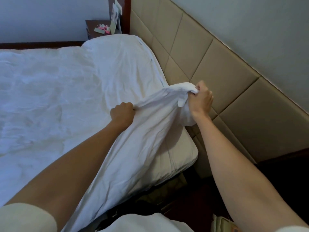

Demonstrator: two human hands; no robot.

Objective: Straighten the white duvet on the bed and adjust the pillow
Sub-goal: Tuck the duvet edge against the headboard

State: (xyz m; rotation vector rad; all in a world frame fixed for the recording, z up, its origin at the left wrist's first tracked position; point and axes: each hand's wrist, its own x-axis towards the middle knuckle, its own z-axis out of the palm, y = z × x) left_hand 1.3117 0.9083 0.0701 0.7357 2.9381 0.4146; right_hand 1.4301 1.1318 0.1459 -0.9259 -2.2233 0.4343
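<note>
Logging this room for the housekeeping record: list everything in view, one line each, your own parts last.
duvet: one, white, spread over the bed, corner lifted near the headboard
mattress: one, white, corner exposed under the lifted duvet
headboard: one, beige padded panels, along the wall
nightstand: one, dark brown, far corner
papers: several, pale green and pink, on the nightstand
left hand: one, gripping the duvet edge
right hand: one, gripping the duvet corner
</note>
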